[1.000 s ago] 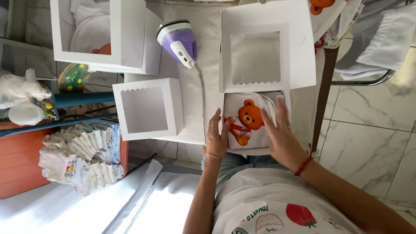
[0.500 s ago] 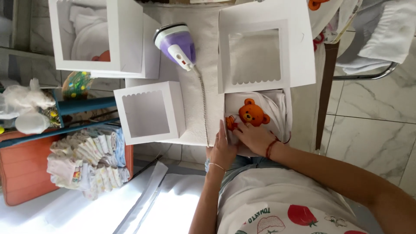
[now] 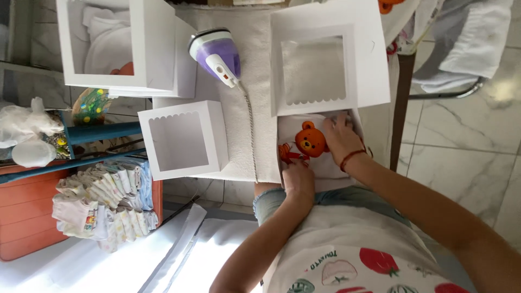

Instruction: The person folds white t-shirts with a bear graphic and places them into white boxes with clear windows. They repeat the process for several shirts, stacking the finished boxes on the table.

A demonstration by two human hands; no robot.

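Both hands, left (image 3: 298, 182) and right (image 3: 341, 137), have slid further in, pressing flat on the bear cloth (image 3: 310, 142) inside the white box (image 3: 325, 65); it sits snugly now.

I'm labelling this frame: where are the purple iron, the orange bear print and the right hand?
purple and white iron (image 3: 216, 56), head view, purple body.
orange bear print (image 3: 311, 141), head view, bear's face.
right hand (image 3: 341, 138), head view, back of hand.

The right hand (image 3: 339, 135) moved from the garment's (image 3: 317, 149) right edge onto its top. The left hand (image 3: 298, 182) slid to the near edge.
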